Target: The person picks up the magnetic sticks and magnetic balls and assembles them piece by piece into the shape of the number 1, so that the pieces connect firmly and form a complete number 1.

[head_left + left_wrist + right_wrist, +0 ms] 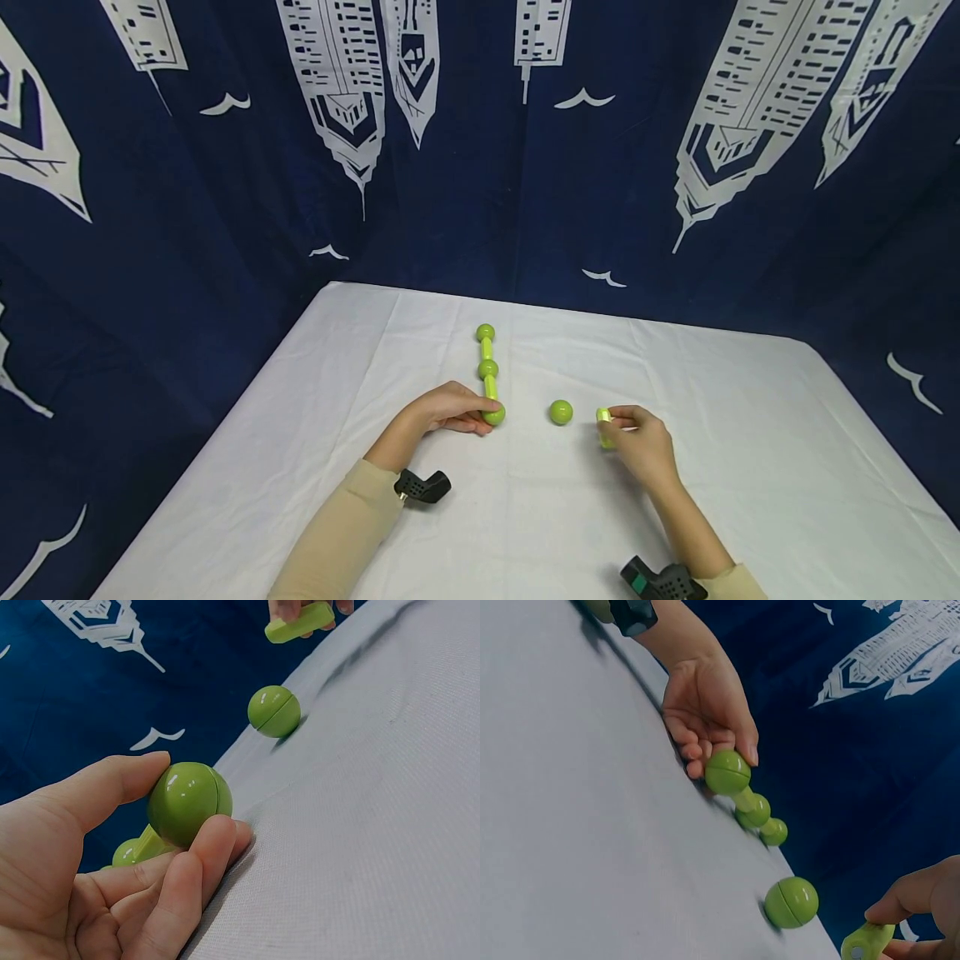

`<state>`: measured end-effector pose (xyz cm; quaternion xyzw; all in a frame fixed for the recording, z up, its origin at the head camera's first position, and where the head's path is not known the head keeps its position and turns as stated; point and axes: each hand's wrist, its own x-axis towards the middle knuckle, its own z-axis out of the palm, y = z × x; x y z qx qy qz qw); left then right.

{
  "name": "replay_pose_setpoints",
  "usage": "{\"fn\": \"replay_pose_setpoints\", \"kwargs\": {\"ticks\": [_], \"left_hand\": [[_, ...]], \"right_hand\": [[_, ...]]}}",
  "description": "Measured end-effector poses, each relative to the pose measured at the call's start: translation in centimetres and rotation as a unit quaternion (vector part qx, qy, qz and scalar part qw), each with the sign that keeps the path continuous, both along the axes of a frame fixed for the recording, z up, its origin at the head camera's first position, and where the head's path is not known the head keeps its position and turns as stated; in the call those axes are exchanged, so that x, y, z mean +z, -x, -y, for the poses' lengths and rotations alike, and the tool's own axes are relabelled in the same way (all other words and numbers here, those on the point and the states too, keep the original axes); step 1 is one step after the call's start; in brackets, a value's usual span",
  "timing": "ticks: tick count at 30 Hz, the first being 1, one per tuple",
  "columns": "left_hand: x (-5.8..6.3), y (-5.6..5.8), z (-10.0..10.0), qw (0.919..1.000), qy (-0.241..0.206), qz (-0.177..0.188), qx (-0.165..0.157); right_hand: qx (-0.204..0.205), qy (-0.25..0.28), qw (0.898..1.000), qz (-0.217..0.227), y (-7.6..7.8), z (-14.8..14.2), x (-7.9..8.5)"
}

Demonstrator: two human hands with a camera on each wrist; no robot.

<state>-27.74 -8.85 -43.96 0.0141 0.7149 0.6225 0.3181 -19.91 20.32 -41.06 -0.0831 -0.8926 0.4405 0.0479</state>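
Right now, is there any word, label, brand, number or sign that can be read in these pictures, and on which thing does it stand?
None: no readable text in any view.
The backdrop cloth bears only pictures of towers and birds.
The green ball-and-rod chain, loose ball and rod are plain.

I can read no text, label, brand or number anywhere here. The dark blue curtain (480, 167) behind my table carries only white drawings of skyscrapers and birds, with no lettering on them, and the green pieces I handle are plain.
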Motion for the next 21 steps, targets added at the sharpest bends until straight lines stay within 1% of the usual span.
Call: {"fn": "replay_pose_setpoints", "kwargs": {"ticks": [8, 17, 21], "left_hand": [[-0.1, 0.0, 0.0, 1.0000, -0.004, 0.004, 0.002], [-0.2, 0.0, 0.1, 1.0000, -0.003, 0.004, 0.005], [-0.2, 0.0, 0.0, 1.0000, -0.003, 0.000, 0.005]], "right_hand": [[0.017, 0.042, 0.999, 0.016, -0.3, 1.1, 0.2], [0.049, 0.102, 0.993, 0.037, -0.9, 2.5, -0.2], [0.058, 0.114, 0.990, 0.051, -1.1, 3.2, -0.6]]}}
